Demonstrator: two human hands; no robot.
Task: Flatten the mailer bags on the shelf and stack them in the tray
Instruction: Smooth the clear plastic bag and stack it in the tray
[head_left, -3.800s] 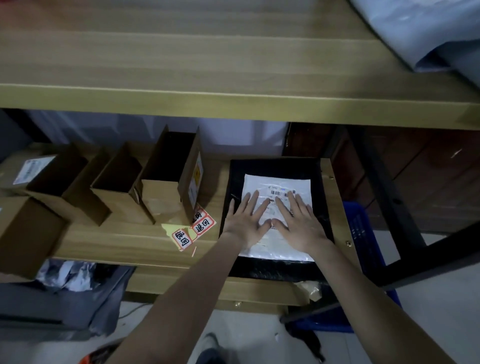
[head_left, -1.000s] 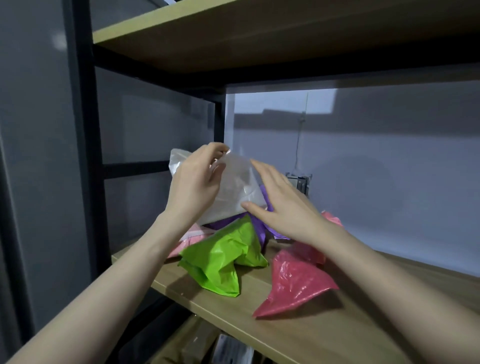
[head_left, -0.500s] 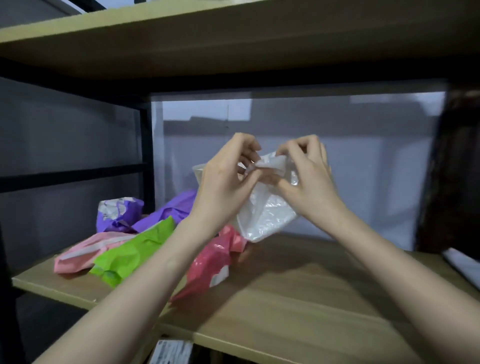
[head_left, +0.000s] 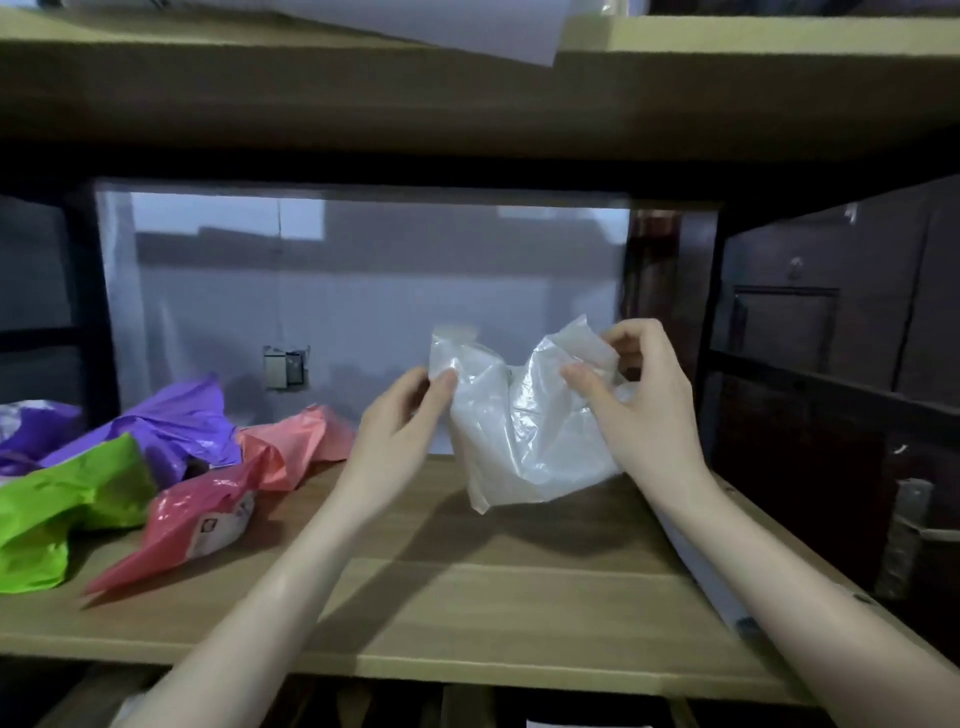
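A crumpled white mailer bag hangs in the air just above the wooden shelf. My left hand pinches its upper left corner. My right hand pinches its upper right corner, so the bag is spread between both hands. On the shelf's left lie more crumpled mailers: a green one, a purple one, a red one and a pink one. The tray is out of view.
The shelf above hangs low over the work space, with a grey sheet over its edge. Black frame posts stand at the sides. A wall socket sits on the grey back wall.
Both hands have pulled apart, spreading the white mailer wider, and carried it to the right. The view has shifted right along the shelf. Earlier I pressed a mailer flat in the tray below.
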